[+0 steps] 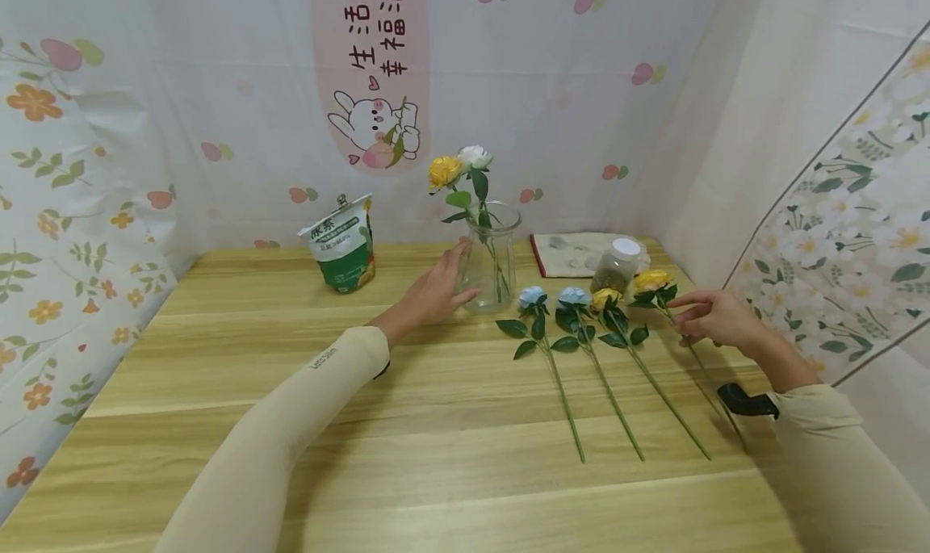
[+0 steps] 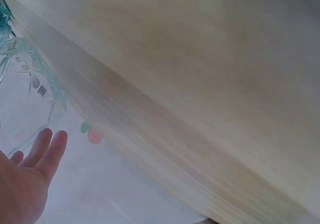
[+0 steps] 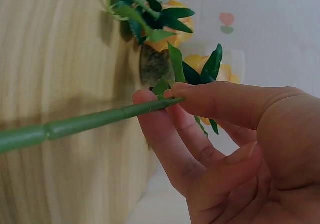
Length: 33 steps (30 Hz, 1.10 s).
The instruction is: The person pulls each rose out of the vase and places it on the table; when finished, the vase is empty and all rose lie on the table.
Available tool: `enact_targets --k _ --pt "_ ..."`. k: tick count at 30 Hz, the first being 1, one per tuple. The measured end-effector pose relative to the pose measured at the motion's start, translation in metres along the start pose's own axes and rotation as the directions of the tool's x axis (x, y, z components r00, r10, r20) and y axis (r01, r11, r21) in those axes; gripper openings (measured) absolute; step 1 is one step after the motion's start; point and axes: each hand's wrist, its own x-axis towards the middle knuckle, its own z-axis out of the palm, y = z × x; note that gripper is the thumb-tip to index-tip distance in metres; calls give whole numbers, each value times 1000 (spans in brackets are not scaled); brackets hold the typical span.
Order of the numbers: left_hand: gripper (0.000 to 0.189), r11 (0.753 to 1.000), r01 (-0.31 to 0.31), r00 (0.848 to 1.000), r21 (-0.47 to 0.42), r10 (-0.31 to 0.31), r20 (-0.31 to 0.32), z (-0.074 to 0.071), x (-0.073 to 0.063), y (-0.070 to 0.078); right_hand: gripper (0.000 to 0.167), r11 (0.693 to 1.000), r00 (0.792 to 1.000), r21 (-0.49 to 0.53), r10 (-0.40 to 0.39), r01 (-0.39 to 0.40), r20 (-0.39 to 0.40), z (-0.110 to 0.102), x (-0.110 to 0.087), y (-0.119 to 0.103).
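Note:
A clear glass vase (image 1: pixel 494 256) stands mid-table with a yellow rose (image 1: pixel 444 170) and a white rose (image 1: pixel 475 157) in it. My left hand (image 1: pixel 452 284) rests against the vase's left side with straight fingers; in the left wrist view the left hand (image 2: pixel 36 166) lies beside the vase (image 2: pixel 30 93). Two blue roses (image 1: pixel 532 296) (image 1: pixel 574 296) and a yellow rose (image 1: pixel 605 299) lie side by side to the vase's right. My right hand (image 1: pixel 696 316) pinches the stem of the rightmost yellow rose (image 1: pixel 651 281). The right wrist view shows thumb and fingers of the right hand (image 3: pixel 200 119) closed on that stem (image 3: pixel 90 121).
A green and white pouch (image 1: pixel 339 246) stands at the back left of the wooden table (image 1: pixel 291 456). A white-lidded jar (image 1: pixel 616 266) and a folded cloth (image 1: pixel 570 254) sit behind the roses. Flowered curtains close in the table on three sides.

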Motion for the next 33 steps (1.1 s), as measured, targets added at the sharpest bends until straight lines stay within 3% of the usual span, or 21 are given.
enact_targets --k 14,27,33 --pt "88 1000 28 999 -12 -28 16 -2 0 2 48 999 998 3 45 -45 37 3 10 17" --pt "88 999 31 999 -28 -31 19 1 1 1 46 998 995 -12 68 -68 66 6 10 20" --pt "88 998 60 998 -24 -59 23 1 1 3 45 999 996 -10 51 -51 76 7 11 20"
